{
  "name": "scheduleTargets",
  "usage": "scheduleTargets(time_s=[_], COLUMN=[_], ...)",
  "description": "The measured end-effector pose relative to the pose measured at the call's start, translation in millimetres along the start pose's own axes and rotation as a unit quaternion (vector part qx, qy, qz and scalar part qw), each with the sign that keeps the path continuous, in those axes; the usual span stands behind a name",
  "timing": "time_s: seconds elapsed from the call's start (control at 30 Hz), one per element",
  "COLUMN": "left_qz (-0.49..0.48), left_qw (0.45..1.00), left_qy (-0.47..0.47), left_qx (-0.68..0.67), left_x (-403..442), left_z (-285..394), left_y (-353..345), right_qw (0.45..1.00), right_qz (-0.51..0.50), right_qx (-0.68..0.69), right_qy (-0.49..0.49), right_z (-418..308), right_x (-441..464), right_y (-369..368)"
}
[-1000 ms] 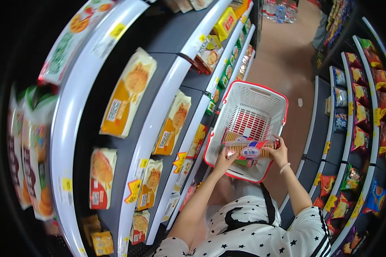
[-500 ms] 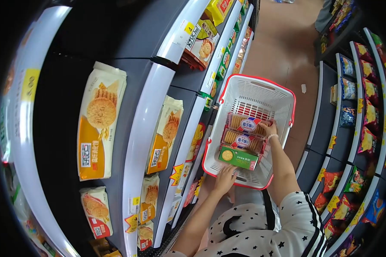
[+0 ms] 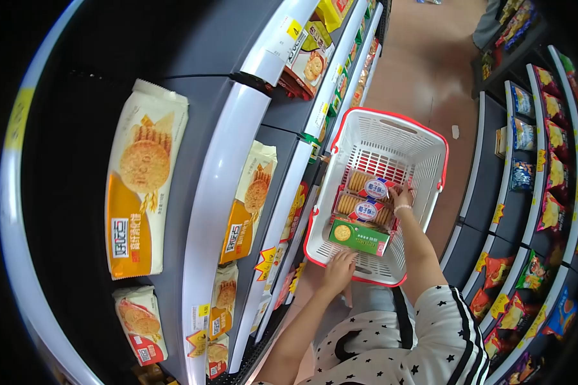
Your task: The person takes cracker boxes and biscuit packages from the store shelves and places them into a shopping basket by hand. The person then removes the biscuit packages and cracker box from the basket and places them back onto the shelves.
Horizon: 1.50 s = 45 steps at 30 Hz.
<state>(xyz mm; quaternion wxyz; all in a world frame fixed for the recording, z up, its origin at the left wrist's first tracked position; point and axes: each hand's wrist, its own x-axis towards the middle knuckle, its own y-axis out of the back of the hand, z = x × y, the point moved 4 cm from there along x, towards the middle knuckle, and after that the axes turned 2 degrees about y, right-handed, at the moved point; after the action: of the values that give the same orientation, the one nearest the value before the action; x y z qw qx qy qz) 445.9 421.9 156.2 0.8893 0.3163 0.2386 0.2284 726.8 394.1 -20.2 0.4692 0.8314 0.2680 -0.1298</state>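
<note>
A white shopping basket [image 3: 424,157] with a red rim sits in front of me. Two clear packs of round biscuits lie inside, a far pack [image 3: 366,184] and a near pack [image 3: 359,208], both with pink and blue labels. Closest to me in the basket is a green biscuit box [image 3: 359,237]. My right hand [image 3: 401,197] reaches in and is closed on the right end of the far biscuit pack; its fingertips are partly hidden. At the basket's near left edge, my left hand [image 3: 340,268] has its fingers curled over the rim, near the green box.
Close on the left stands a shelf [image 3: 215,167] with cream and orange biscuit packs [image 3: 141,186]. On the right, another shelf [image 3: 478,186] carries bagged snacks [image 3: 552,170]. The aisle floor [image 3: 424,70] runs ahead, with a small white scrap [image 3: 455,131] on it.
The far biscuit pack has shifted and turned slightly under my right hand. My left hand stays at the rim. The view has moved a little, making the left shelf packs look larger.
</note>
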Motion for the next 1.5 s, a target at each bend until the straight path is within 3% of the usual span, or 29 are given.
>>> scheduleTargets(time_s=[0.1,0.13,0.27,0.37,0.4,0.5,0.57,0.63,0.67,0.73,0.77,0.8,0.83,0.87,0.9,0.97,1.0,1.03,1.07,1.1,1.17,1.2,1.27,1.3,1.37,1.43,1.5], left_qz=[0.033,0.051,0.124,0.172,0.215,0.312,0.416,0.5,0.551,0.64,0.675,0.733,0.774,0.806,0.798,0.804,0.792,0.776,0.751,0.748,0.772,0.775,0.783,0.791,0.801,0.806,0.81], left_qw=[0.998,0.995,0.989,0.983,0.974,0.946,0.906,0.848,0.795,0.65,0.552,0.571,0.386,0.404,0.443,0.452,0.457,0.458,0.499,0.498,0.466,0.466,0.465,0.456,0.45,0.451,0.452], left_qy=[-0.005,-0.016,-0.034,-0.022,-0.029,-0.048,-0.072,-0.107,-0.147,-0.21,-0.247,-0.117,-0.057,-0.067,0.047,0.077,0.156,0.234,0.259,0.249,0.223,0.223,0.22,0.211,0.201,0.191,0.181], left_qx=[-0.062,-0.086,-0.07,-0.067,-0.061,-0.08,0.031,0.139,0.205,0.352,0.422,0.35,0.498,0.428,0.406,0.379,0.374,0.365,0.345,0.362,0.369,0.363,0.351,0.349,0.341,0.332,0.328], left_x=[-3,-5,-24,-52,-65,-106,-149,-199,-222,-292,-327,-361,-384,-409,-428,-447,-448,-450,-449,-448,-448,-449,-451,-451,-452,-454,-454], left_z=[4,6,20,23,22,27,50,74,77,115,135,140,164,171,193,183,169,159,156,153,156,155,153,151,151,150,149], left_y=[13,18,46,61,64,93,139,190,210,271,302,327,352,384,404,429,437,442,443,444,443,443,443,443,443,442,442], right_qw=[0.998,0.996,0.972,0.954,0.947,0.873,0.833,0.699,0.684,0.521,0.456,0.39,0.321,0.247,0.208,0.127,0.109,0.1,0.09,0.082,0.086,0.078,0.077,0.071,0.159,0.183,0.277], right_qz=[0.044,0.059,0.071,0.05,0.014,-0.02,-0.061,0.038,0.03,-0.044,-0.068,-0.091,-0.077,-0.059,-0.019,0.059,0.078,0.084,0.091,0.093,0.074,0.077,-0.019,-0.016,-0.052,-0.102,-0.122], right_qx=[0.027,-0.046,-0.129,-0.023,0.082,0.212,0.263,0.25,0.255,0.381,0.39,0.397,0.315,0.229,0.206,0.176,0.143,0.112,0.08,0.081,-0.082,-0.085,-0.168,-0.169,-0.247,-0.278,-0.405], right_qy=[0.024,0.056,0.184,0.293,0.31,0.438,0.484,0.668,0.682,0.762,0.797,0.826,0.89,0.94,0.956,0.974,0.981,0.985,0.989,0.989,0.99,0.99,0.983,0.983,0.955,0.937,0.863], right_z=[17,-7,-49,-59,-92,-160,-224,-279,-303,-347,-362,-375,-389,-400,-408,-427,-439,-452,-466,-481,-513,-527,-553,-563,-586,-595,-605], right_x=[6,-13,-34,-19,-56,-137,-216,-290,-324,-405,-445,-483,-525,-564,-599,-665,-688,-712,-733,-748,-775,-786,-805,-815,-826,-835,-831], right_y=[-14,8,35,20,43,81,123,161,175,208,221,234,251,262,266,269,265,260,255,250,215,204,176,168,148,141,132])
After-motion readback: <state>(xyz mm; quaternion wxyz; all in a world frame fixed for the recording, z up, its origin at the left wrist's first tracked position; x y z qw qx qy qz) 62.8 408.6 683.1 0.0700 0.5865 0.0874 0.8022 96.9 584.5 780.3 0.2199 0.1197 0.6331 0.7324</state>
